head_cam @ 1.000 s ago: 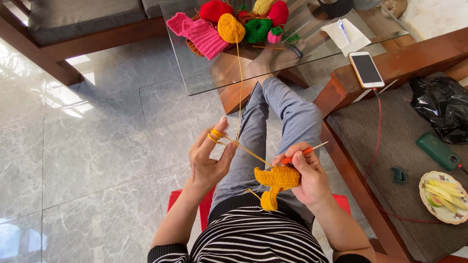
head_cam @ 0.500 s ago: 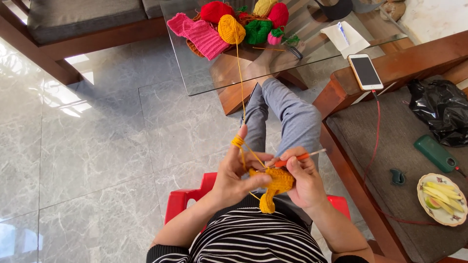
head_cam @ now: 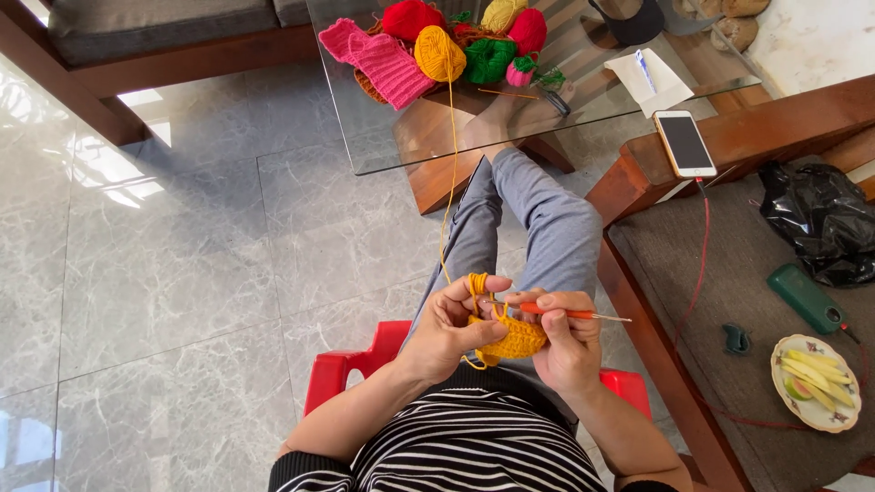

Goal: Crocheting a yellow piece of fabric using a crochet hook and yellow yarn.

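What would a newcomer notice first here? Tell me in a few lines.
At bottom centre, the left hand and right hand work a small yellow crochet piece, the right holding an orange-handled hook. A yellow strand runs up to a yellow yarn ball among bright balls on the glass table. A phone lies on the wooden armrest at right.

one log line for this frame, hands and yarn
left hand: holds yellow crochet piece, strand looped on fingers | right hand: grips orange-handled crochet hook | yellow yarn ball: on glass table
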